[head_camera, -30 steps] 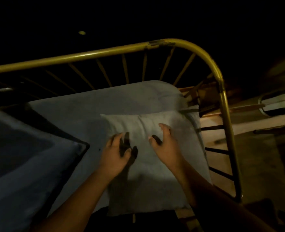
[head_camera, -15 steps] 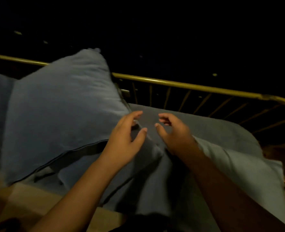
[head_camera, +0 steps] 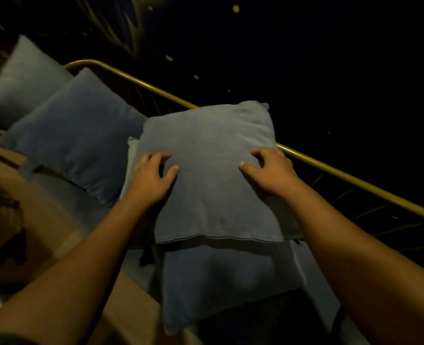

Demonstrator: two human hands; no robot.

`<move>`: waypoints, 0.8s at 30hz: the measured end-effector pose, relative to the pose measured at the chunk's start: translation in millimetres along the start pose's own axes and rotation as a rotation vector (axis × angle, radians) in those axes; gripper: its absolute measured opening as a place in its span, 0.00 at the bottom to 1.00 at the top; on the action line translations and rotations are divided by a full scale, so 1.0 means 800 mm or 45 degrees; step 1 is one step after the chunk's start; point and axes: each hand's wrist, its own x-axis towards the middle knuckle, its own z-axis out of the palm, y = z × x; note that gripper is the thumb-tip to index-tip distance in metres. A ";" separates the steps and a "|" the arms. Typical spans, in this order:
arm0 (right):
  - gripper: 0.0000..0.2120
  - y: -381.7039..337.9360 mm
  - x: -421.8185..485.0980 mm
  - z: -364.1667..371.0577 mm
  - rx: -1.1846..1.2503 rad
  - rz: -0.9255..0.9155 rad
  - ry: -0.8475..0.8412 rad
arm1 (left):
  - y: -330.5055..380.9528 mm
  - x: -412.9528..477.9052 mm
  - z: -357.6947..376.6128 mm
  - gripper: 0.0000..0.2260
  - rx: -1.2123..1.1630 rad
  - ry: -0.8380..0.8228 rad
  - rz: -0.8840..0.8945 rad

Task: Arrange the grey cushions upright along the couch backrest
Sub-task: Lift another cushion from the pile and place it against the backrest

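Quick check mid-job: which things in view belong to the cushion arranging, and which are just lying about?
Part of the job:
- grey cushion, with left hand and right hand on it
- second cushion and third cushion, propped against the brass backrest rail
- flat cushion lying in front

Just lying about:
- pale cushion edge
- wooden furniture

Head camera looks steeply down (close, tilted) over the couch backrest (head_camera: 330,168).

Cushion under my hands (head_camera: 211,175): plain grey-blue, dark seam line at near edge. Cushion to its left (head_camera: 74,135): deeper blue-grey, plain. Far-left cushion (head_camera: 19,83): paler grey. Backrest rail (head_camera: 350,178): mustard yellow. Seat pad (head_camera: 226,282): grey.
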 end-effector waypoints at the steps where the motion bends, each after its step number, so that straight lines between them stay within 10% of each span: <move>1: 0.33 -0.005 0.013 0.004 -0.010 0.019 0.010 | -0.014 0.005 -0.003 0.22 -0.088 0.013 -0.092; 9: 0.56 0.005 0.055 0.019 0.630 0.494 0.014 | -0.083 0.005 0.005 0.41 -0.898 -0.161 -0.855; 19: 0.61 0.074 0.003 0.020 1.086 0.853 -0.121 | -0.082 -0.020 0.008 0.56 -0.999 -0.329 -0.901; 24: 0.44 0.077 -0.046 -0.004 1.184 0.623 -0.288 | -0.042 -0.056 -0.009 0.48 -1.084 -0.274 -0.771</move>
